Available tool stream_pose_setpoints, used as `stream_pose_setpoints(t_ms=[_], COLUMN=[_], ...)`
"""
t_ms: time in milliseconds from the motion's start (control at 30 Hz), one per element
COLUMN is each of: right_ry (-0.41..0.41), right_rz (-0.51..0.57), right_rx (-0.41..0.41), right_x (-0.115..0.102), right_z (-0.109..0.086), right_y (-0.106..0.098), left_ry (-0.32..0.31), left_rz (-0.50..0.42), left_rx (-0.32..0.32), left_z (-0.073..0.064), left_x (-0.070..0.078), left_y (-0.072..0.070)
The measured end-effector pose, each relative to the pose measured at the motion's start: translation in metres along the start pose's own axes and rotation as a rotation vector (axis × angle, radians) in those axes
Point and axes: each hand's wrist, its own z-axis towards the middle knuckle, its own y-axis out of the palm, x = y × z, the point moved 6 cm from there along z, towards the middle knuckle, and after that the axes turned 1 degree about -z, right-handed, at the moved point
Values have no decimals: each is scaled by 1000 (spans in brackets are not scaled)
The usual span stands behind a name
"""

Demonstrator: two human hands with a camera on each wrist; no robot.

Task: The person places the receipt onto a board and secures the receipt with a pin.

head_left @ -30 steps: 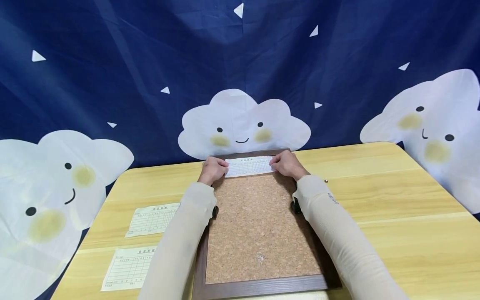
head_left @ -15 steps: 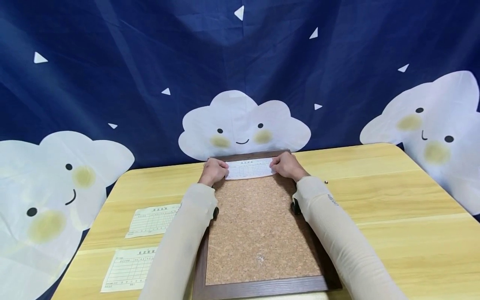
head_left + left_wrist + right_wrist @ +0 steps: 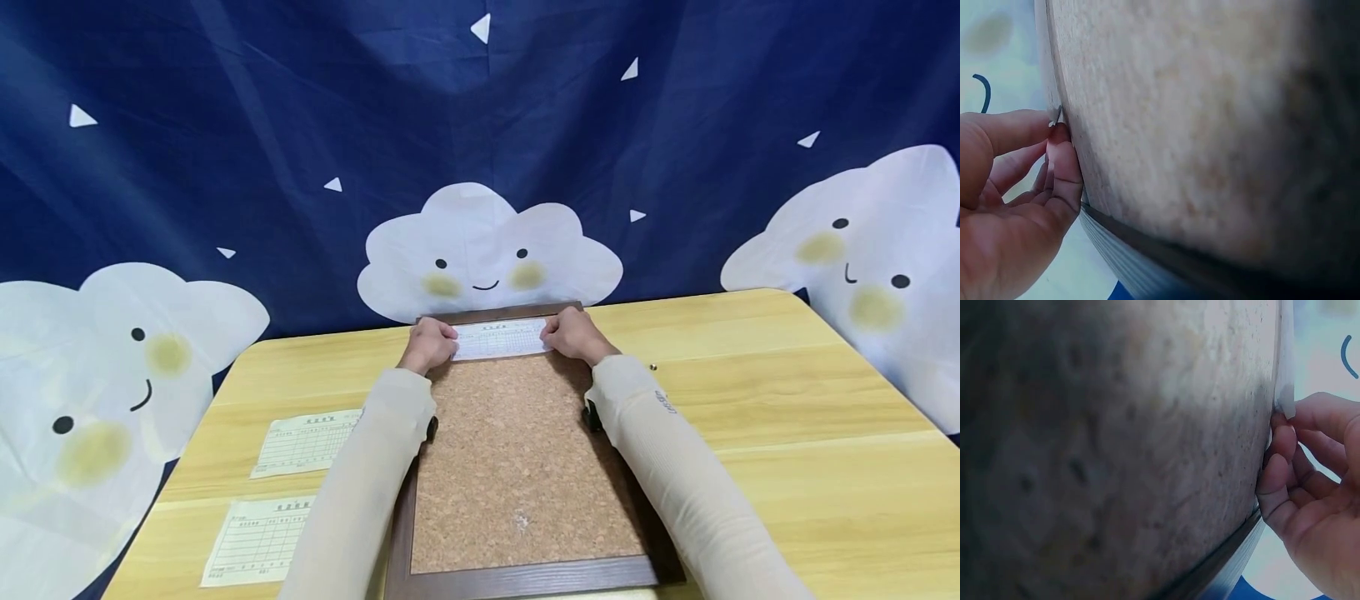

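A white printed form slip [image 3: 498,339] lies across the far end of a framed cork board [image 3: 517,467]. My left hand [image 3: 429,343] pinches the slip's left end between thumb and fingers, right at the board's far left corner. At the other end my right hand [image 3: 574,332] pinches the slip in the same way. In the left wrist view the paper's corner [image 3: 1055,116] shows between the fingertips, low against the cork. The right wrist view has the slip's other corner [image 3: 1287,403] held between thumb and fingers close over the cork.
Two more printed slips lie on the wooden table left of the board, the farther slip [image 3: 303,443] and the nearer slip [image 3: 258,542], partly behind the left sleeve. A tiny shiny object [image 3: 653,367] sits right of the board. A dark blue cloud-print curtain [image 3: 480,100] hangs behind.
The slip has come slightly nearer and flatter along the board's far end, showing more of the dark frame beyond it. Both hands keep their pinch and have barely moved.
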Motion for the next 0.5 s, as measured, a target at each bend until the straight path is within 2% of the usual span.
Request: stream_pose_setpoints(t_ms=[200,500], right_ry=[49,45], right_rz=[28,24], right_rx=[-20,-20], right_x=[1,-1], right_z=[0,-2], right_y=[2,2], left_ry=[-12,-39], left_rz=[12,56], left_rx=[-5,18], left_z=[0,-1], left_x=[-1,2], left_y=[3,3])
